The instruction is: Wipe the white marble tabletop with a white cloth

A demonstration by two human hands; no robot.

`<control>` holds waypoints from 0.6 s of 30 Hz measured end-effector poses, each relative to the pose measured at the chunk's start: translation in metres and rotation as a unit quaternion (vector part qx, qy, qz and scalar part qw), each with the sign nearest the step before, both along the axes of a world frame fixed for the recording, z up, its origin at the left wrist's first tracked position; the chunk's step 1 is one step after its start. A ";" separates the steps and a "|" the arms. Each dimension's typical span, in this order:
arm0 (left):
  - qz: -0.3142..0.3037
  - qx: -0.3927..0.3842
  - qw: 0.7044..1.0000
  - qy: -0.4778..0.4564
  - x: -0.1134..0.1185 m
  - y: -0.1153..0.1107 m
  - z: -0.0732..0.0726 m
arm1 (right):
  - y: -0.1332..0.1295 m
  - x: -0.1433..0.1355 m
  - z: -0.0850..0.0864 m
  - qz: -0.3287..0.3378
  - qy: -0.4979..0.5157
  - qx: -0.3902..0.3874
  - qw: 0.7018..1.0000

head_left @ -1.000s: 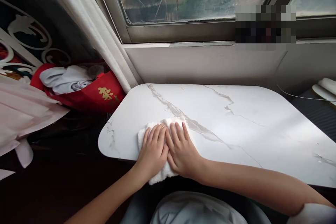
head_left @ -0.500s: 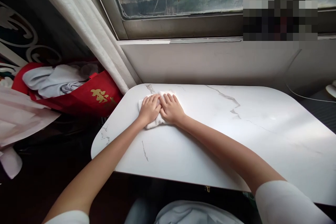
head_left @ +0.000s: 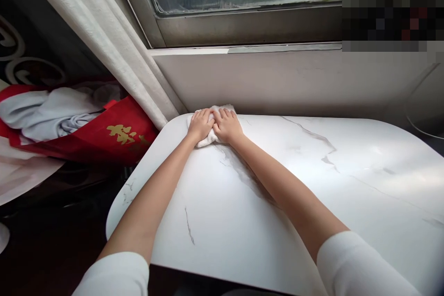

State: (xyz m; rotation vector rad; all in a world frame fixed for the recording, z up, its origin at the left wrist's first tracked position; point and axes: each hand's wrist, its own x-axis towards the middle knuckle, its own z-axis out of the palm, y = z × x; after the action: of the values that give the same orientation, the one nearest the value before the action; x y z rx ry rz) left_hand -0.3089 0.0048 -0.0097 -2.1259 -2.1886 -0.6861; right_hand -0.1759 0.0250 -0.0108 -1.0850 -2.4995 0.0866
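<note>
A folded white cloth [head_left: 208,140] lies on the white marble-patterned table [head_left: 222,212], at the table's far edge near its left corner. My left hand [head_left: 201,125] rests flat on the cloth's left part, fingers stretched forward. Beside it, my right hand [head_left: 227,125] presses on the cloth's right part with its fingers slightly spread. The two thumbs meet or nearly meet. Both palms hide much of the cloth, and its far edge shows beyond the fingertips.
Behind the table stand a pale wall [head_left: 260,78] and a framed window [head_left: 249,27]. A light curtain [head_left: 104,41] hangs at the left. Below it is a red bag [head_left: 138,125] with gold lettering, holding pale grey fabric [head_left: 58,111]. A thin cable [head_left: 416,127] runs at the right.
Both hands have pushed the cloth away from me to the table's far edge. My view has leaned forward and moved closer to the table.
</note>
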 end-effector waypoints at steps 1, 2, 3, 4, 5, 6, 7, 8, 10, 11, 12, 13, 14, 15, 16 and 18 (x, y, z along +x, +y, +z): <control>0.001 0.001 1.000 0.002 -0.002 0.004 0.000 | 0.003 -0.002 0.000 -0.002 0.002 0.001 1.000; 0.000 0.002 1.000 0.005 -0.003 0.007 -0.001 | 0.006 -0.003 0.000 -0.004 0.004 0.001 1.000; -0.001 0.002 1.000 0.008 -0.004 0.009 -0.001 | 0.008 -0.004 0.000 -0.006 0.005 0.002 1.000; -0.002 0.003 1.000 0.010 -0.005 0.011 -0.001 | 0.009 -0.004 0.000 -0.007 0.006 0.002 1.000; -0.002 0.003 1.000 0.012 -0.006 0.012 -0.001 | 0.010 -0.005 0.000 -0.009 0.006 0.004 1.000; -0.002 0.004 1.000 0.012 -0.006 0.012 -0.002 | 0.010 -0.005 0.000 -0.009 0.004 0.005 1.000; -0.002 0.006 1.000 0.012 -0.006 0.012 -0.002 | 0.010 -0.005 0.000 -0.008 0.001 0.007 1.000; -0.001 0.007 1.000 0.011 -0.005 0.011 -0.002 | 0.009 -0.005 0.000 -0.008 -0.002 0.009 1.000; 0.001 0.009 1.000 0.009 -0.004 0.008 -0.002 | 0.007 -0.003 0.000 -0.008 -0.009 0.010 1.000; 0.002 0.009 1.000 0.008 -0.003 0.006 -0.002 | 0.005 -0.003 0.000 -0.008 -0.011 0.009 1.000; 0.004 0.007 1.000 0.007 -0.001 0.003 -0.002 | 0.002 -0.002 0.000 -0.008 -0.012 0.007 1.000; 0.006 0.004 1.000 0.006 0.000 0.000 -0.002 | -0.001 0.000 0.000 -0.008 -0.014 0.005 1.000; 0.007 0.001 1.000 0.006 0.002 -0.004 -0.001 | -0.004 0.001 0.000 -0.007 -0.016 0.002 1.000; 0.006 -0.002 1.000 0.006 0.004 -0.009 -0.001 | -0.009 0.003 0.000 -0.005 -0.018 0.000 1.000; 0.005 -0.005 1.000 0.007 0.006 -0.015 0.000 | -0.014 0.006 0.000 -0.004 -0.021 -0.001 1.000; 0.003 -0.008 1.000 0.012 0.012 -0.028 0.001 | -0.026 0.011 0.001 0.000 -0.027 -0.002 1.000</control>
State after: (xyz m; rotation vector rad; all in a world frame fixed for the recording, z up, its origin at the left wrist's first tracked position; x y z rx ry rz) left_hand -0.2971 -0.0236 -0.0085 -2.1227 -2.1952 -0.6426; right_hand -0.1647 -0.0010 -0.0102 -1.1040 -2.5482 0.0637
